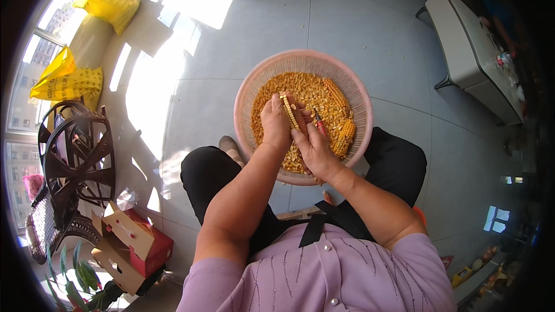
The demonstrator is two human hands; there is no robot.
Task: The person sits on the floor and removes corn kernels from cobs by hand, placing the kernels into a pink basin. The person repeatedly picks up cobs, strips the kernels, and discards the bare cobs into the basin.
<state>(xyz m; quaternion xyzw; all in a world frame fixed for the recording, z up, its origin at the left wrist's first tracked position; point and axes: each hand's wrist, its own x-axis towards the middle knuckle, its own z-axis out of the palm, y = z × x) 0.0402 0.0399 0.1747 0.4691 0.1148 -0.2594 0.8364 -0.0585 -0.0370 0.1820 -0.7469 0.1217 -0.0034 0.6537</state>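
Both my hands grip one partly stripped corn cob (298, 117) above a pink plastic basket (363, 147). My left hand (275, 122) wraps its upper left side, where rows of kernels still sit. Lower down, my right hand (318, 149) holds the cob from the right, its thumb on the bare reddish core. Loose corn kernels (277, 82) fill much of the basket. A red-handled screwdriver (321, 126) lies on them beside my right fingers. Two unstripped ears rest along the right wall, an upper corn ear (335, 94) and a lower corn ear (344, 138).
The basket stands on grey floor tiles (260, 21) between my knees. Yellow bags (71, 80), a dark rattan chair (76, 151) and an opened cardboard box (134, 247) line the left side. A white cabinet (468, 47) stands at the right. A few kernels dot the floor.
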